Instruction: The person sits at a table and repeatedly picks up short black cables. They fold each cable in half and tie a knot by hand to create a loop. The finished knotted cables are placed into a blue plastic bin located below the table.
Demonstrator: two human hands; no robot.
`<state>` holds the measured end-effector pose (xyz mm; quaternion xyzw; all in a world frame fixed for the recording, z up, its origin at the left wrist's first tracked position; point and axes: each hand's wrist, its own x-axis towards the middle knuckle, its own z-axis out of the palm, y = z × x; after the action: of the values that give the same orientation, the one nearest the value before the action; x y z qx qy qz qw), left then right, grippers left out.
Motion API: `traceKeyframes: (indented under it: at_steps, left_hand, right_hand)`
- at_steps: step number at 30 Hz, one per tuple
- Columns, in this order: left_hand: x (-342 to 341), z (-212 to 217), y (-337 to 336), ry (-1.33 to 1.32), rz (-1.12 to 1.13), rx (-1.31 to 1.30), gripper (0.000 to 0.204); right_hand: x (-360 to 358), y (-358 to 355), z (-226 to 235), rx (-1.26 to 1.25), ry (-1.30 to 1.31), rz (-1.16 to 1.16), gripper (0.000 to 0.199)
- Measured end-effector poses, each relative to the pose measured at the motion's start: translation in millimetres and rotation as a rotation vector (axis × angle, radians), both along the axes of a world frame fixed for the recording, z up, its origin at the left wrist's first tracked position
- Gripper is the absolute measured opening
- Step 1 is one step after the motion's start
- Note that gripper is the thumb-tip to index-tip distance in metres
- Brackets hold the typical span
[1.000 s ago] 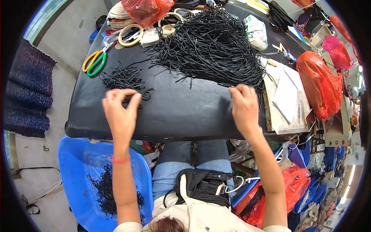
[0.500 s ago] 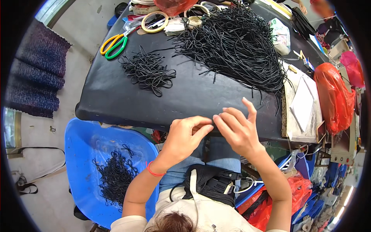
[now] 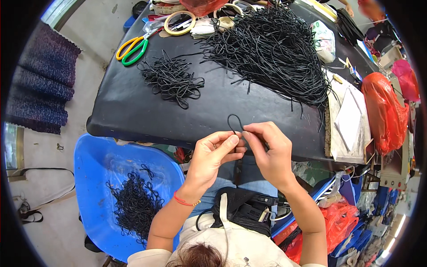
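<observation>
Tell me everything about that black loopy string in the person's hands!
The thin, smooth-looking black cord bends into one narrow loop, its rounded top showing against the smooth black table. The bare left hand and bare right hand pinch the loop's sides below. The cord's ends are unclear.
</observation>
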<state>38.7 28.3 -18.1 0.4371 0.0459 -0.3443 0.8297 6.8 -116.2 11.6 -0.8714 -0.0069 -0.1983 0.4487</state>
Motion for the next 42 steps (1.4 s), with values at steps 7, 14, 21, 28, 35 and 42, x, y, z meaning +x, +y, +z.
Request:
traceKeyframes:
  at_steps: [7,14,21,28,35,42]
  left_hand:
    - [-3,-7,-2,-0.112,0.004,0.062,0.018]
    - [9,-5,10,0.019,0.120,-0.251,0.014]
    - [4,3,10,0.023,-0.132,-0.052,0.015]
    - [-3,3,5,-0.129,-0.081,0.068,0.015]
    - [-4,14,15,-0.624,-0.341,0.293,0.021]
    - [4,8,13,-0.154,-0.108,-0.052,0.028]
  right_hand:
    - [-6,3,-7,0.244,0.141,0.062,0.017]
    - [-20,-19,-6,-0.039,0.140,0.024,0.017]
    - [-12,-7,1,-0.276,-0.125,0.139,0.022]
    - [-18,-13,4,-0.366,-0.084,0.021,0.022]
    - [2,-32,36,-0.440,-0.030,0.281,0.014]
    - [-13,-12,12,-0.002,0.154,0.220,0.011]
